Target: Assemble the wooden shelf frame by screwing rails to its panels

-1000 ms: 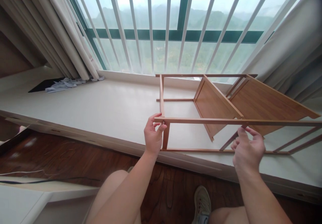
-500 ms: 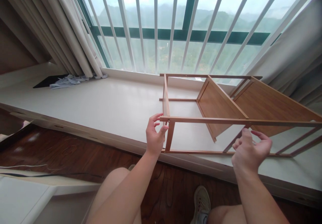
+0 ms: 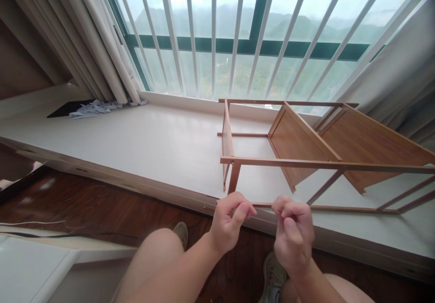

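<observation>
So here's what we've got: a reddish-brown wooden frame with long thin rails (image 3: 306,163) is lying on its side on the wide white window ledge (image 3: 152,144), towards the right, one end running out of view. A brown rectangular wooden panel (image 3: 290,146) sits crosswise about midway along it, a bigger brown wooden panel (image 3: 370,151) is further right, and there's a narrow-looking brown panel (image 3: 228,130) at the left end, seen almost edge-on. Our left hand (image 3: 228,223) is in front of the frame's near left corner, fingers curled, thumb close to the index finger. Our right hand (image 3: 295,235) is just beside it, curled up tighter and a bit blurry. We honestly can't tell if either one's pinching something small, or if the fingertips touch the low near rail behind them. Over on the left, crumpled pale strips (image 3: 97,108) lie by a flat black sheet (image 3: 68,108), under the beige fabric curtain (image 3: 84,35).
</observation>
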Demonstrator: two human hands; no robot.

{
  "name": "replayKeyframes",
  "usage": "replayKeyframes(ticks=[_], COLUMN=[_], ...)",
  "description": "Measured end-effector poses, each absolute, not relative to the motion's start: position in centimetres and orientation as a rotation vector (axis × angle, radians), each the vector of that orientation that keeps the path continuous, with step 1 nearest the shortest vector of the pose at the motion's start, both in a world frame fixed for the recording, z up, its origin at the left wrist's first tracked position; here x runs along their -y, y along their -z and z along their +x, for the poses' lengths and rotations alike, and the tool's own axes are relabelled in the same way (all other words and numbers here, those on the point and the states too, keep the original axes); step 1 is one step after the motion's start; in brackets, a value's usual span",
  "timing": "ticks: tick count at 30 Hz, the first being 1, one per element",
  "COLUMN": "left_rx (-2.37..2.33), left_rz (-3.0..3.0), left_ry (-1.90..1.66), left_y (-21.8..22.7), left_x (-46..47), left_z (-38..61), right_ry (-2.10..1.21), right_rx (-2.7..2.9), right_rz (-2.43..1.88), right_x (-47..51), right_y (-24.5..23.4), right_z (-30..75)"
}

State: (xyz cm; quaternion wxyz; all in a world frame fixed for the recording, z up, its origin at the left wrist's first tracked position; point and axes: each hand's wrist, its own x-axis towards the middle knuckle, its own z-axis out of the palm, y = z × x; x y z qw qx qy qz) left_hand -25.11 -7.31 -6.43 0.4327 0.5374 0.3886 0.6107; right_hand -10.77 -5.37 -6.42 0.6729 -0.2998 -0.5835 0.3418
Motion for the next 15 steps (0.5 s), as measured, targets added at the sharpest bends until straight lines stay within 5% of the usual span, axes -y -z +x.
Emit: replayKeyframes(ticks=[7,15], left_rx=[-0.665,-0.461], left_rz=[0.800,0.419], left_ry=[-1.215,-1.091], left_y=[7.3,7.3], left_x=[7.0,6.1], left_z=[-22.8,-22.9], right_ry=[-0.758,-0.344], right_rx=[1.441,1.731], right_rz=[-0.737,-0.749], right_x=[5.1,4.2], right_y=[6.7,5.7], right_z=[-12.3,-12.4])
